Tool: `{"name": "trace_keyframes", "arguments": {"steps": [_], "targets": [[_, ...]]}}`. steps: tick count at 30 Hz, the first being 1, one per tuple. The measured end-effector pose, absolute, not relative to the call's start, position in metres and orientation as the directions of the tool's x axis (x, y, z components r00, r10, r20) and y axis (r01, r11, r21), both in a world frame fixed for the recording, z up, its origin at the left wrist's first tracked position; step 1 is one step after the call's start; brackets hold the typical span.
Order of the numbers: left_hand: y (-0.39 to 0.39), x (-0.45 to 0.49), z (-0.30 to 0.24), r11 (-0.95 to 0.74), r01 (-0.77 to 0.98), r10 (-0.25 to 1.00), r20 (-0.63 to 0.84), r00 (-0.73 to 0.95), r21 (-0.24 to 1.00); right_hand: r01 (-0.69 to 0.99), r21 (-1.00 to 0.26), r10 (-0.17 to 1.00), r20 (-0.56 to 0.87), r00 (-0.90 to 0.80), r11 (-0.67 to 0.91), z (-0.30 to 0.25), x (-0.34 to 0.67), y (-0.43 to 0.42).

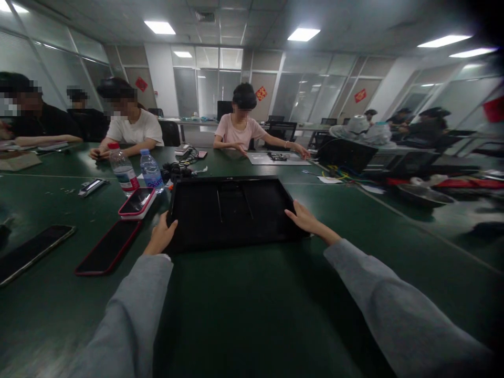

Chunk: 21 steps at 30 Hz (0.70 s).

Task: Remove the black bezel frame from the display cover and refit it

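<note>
A wide, shallow black tray (197,215) with a raised rim is in front of me on the green table. Two thin, pale-edged lines and a small framed shape show on its dark inside; the finer detail is too dim to make out. My left hand (160,234) is closed on its left edge, thumb over the rim. On the opposite side my right hand (304,216) grips the right edge, with the thumb on top. The fingers of both hands are partly hidden behind the tray's sides.
Left of the tray, phones (108,249) lie near a red-capped bottle (124,170) and a blue-capped bottle (151,170). Cables (177,170) are bunched behind it. Across the green table (244,315), a person (240,128) reaches over a white sheet. A dark pan (425,194) stands at right.
</note>
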State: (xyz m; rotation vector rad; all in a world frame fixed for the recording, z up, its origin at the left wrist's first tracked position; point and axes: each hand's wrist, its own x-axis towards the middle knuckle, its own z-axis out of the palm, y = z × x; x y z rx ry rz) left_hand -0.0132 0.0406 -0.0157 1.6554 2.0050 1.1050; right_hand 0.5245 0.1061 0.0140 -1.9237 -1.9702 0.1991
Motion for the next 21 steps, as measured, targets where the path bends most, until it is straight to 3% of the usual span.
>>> {"name": "trace_keyframes", "arguments": {"steps": [4,10,17,21], "targets": [[0.041,-0.012,-0.013,0.070,0.669,0.940,0.175,-0.292,0.740,0.968,-0.243,0.987,0.158,-0.022,0.060,0.038,0.488,0.137],[0.035,-0.006,-0.003,0.047,0.719,0.950,0.192,-0.247,0.694,0.974,-0.176,0.946,0.312,-0.085,0.145,0.049,0.402,0.196],[0.033,-0.002,0.001,0.041,0.722,0.943,0.213,-0.258,0.691,0.972,-0.193,0.967,0.241,-0.087,0.135,0.049,0.356,0.227],[0.033,-0.002,0.001,0.032,0.702,0.940,0.218,-0.264,0.711,0.932,-0.195,0.934,0.253,-0.252,0.305,0.064,0.285,0.216]]}}
